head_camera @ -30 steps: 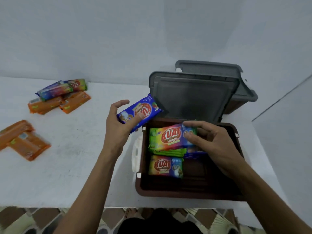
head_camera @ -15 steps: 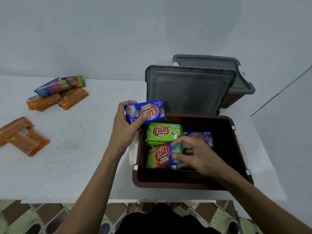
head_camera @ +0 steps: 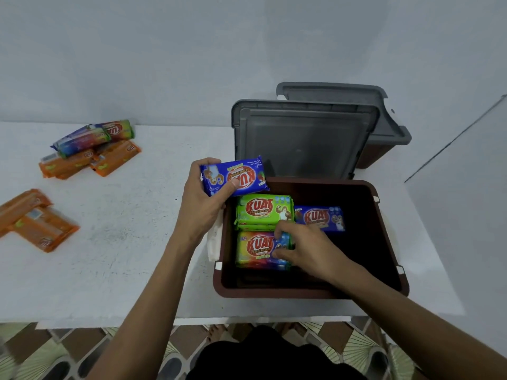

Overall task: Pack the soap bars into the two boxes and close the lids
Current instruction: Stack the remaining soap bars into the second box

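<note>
A brown box [head_camera: 384,242] stands open in front of me, its grey lid [head_camera: 301,138] tipped up behind it. Inside lie a green soap bar [head_camera: 260,209], a rainbow soap bar [head_camera: 255,249] and a blue soap bar [head_camera: 319,216]. My right hand [head_camera: 307,249] reaches into the box and pinches the right end of the rainbow bar. My left hand [head_camera: 203,204] holds another blue soap bar [head_camera: 236,176] above the box's back left corner. A second brown box [head_camera: 378,152] with a grey lid sits behind the first.
On the white table [head_camera: 123,256], a pile of orange and rainbow soap bars [head_camera: 90,149] lies at the back left. More orange bars [head_camera: 33,220] lie at the left edge. A wall rises close behind. The table's front edge runs just below the box.
My right hand has carried the rainbow bar from the back of the box down onto the near left spot. My left hand has turned its blue bar level at the box's corner.
</note>
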Action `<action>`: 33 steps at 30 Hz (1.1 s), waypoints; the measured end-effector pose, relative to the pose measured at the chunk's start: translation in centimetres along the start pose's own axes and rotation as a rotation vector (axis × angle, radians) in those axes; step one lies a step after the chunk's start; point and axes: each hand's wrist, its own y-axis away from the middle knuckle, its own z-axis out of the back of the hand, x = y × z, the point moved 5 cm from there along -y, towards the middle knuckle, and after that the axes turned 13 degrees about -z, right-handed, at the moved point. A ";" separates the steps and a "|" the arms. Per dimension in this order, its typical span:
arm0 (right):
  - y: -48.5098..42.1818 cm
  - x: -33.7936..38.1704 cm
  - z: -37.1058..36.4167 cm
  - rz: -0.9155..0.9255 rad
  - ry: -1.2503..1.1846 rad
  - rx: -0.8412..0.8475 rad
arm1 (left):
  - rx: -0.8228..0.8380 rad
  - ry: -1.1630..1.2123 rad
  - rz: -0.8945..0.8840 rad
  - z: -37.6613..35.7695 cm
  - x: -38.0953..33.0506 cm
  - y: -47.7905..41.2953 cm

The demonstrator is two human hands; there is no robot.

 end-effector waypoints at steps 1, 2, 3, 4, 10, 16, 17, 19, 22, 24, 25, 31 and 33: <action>0.0 0.0 0.0 0.007 0.040 -0.010 | 0.000 -0.003 -0.002 0.0 0.0 0.0; -0.1 0.0 -0.1 0.021 0.069 -0.015 | -0.002 -0.006 -0.005 0.0 0.0 0.0; -0.1 0.0 -0.2 0.033 0.085 -0.012 | -0.005 -0.009 -0.005 0.0 0.0 0.0; -0.2 0.0 -0.2 0.044 0.089 -0.003 | -0.008 -0.011 -0.002 0.0 0.0 0.0; 0.4 0.4 3.2 0.074 0.143 -0.042 | 0.019 -0.038 -0.003 0.0 -0.5 0.0; 0.3 2.6 8.3 0.178 -0.375 -0.312 | 0.153 0.025 0.006 -1.2 -2.4 0.6; 0.1 2.9 8.2 0.174 -0.484 -0.254 | 0.172 0.037 0.011 -1.4 -2.6 0.6; -0.3 3.3 7.9 0.154 -0.658 -0.138 | 0.220 0.050 0.025 -1.7 -3.0 0.6; -0.3 3.5 7.8 0.131 -0.778 -0.037 | 0.308 0.062 0.042 -2.1 -3.5 0.4; -0.3 3.3 7.9 0.098 -0.834 0.012 | 0.308 0.071 0.042 -2.3 -3.6 0.2; -0.4 3.2 7.9 0.079 -0.869 0.039 | 0.281 0.093 0.036 -2.4 -3.7 0.2; -0.5 2.4 6.8 -0.045 -0.982 0.310 | 0.188 0.317 0.013 -3.9 -3.9 0.2; -0.2 1.9 6.7 -0.067 -1.088 0.338 | 0.220 0.249 -0.040 -4.3 -4.2 -0.1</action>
